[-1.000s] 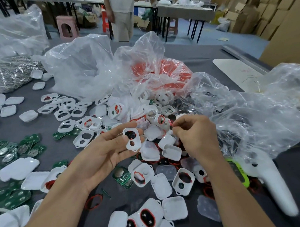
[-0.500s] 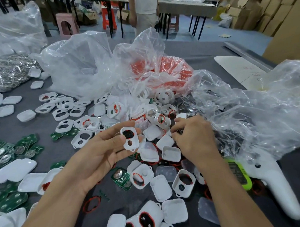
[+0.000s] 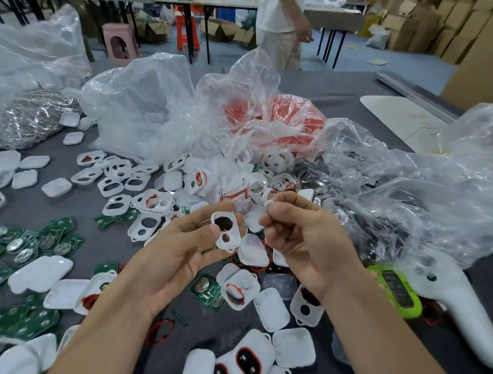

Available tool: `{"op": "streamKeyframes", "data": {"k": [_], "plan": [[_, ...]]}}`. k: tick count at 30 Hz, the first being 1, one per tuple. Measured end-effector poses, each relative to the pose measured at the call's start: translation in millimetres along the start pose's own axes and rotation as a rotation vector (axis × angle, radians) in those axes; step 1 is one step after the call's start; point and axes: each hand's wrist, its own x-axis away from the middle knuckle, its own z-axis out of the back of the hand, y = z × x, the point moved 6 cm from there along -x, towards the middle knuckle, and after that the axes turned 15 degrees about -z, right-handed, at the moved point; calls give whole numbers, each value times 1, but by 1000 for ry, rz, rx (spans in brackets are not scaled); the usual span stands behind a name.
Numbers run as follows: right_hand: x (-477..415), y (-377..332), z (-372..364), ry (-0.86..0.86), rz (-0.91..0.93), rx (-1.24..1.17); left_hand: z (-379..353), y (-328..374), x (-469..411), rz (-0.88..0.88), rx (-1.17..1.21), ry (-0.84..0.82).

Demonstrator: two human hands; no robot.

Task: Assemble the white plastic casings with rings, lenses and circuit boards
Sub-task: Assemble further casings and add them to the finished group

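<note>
Holding a white casing point(image 3: 226, 232) with its hollow side turned up, the left hand point(image 3: 180, 253) pinches it between thumb and curled fingers, raised off the tabletop point(image 3: 334, 83), so both openings face the person and stay free to receive parts. A red ring point(image 3: 220, 229) lines the larger opening, which looks dark inside, and the smaller hole below it is bare. The right hand point(image 3: 300, 241) grips a small pale piece point(image 3: 269, 205) at its fingertips, the other fingers curled in. The piece sits just beside the casing's upper right corner without touching it. It is probably a lens lined up for fitting, though it is too small to be sure. Under and beyond both hands lies a loose heap of casings point(image 3: 156, 202), so the next shell is within easy reach. One circuit board with a coin cell point(image 3: 208, 291) sits just below the left hand, and more green circuit boards point(image 3: 32, 244) spread toward the left edge of the tabletop. A clear bag of red rings point(image 3: 276, 115) lies open toward the far edge, and a crumpled clear bag point(image 3: 407, 195) slumps along the right edge, with a green device point(image 3: 397, 290) and a white handle point(image 3: 453, 297) near the right front corner
</note>
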Motion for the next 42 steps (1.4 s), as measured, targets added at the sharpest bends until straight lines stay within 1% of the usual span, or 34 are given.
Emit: {"op": "streamKeyframes", "data": {"k": [1, 3, 7, 9, 12, 17, 21, 26, 33, 37, 39, 42], "plan": [[0, 3, -2, -35, -27, -73, 0, 0, 0, 0, 6, 1], [-1, 6, -4, -54, -51, -145, 1, 0, 0, -5, 8, -5], [-3, 6, -3, -35, -13, -124, 1, 1, 0, -4, 1, -22], [-3, 7, -3, -15, -3, -59, 2, 0, 1, -1, 11, -23], [-4, 9, -1, 93, 31, 88, 1, 2, 2, -13, 29, -40], [-1, 4, -2, 246, 197, 361, -1, 2, 1, -29, 15, -45], [2, 3, -7, 292, 250, 517, -4, 3, 0, -53, 28, -83], [3, 9, -14, 369, 313, 702, -6, 0, 0, -77, 32, -92], [5, 17, -15, 478, 368, 694, -9, -2, -2, -132, 87, -89], [10, 17, -15, 529, 418, 638, -12, -2, -2, -144, 113, -112], [10, 18, -16, 534, 419, 605, -12, -2, -3, -149, 111, -109], [7, 17, -15, 504, 372, 549, -11, -3, -4, -151, 101, -110]]}}
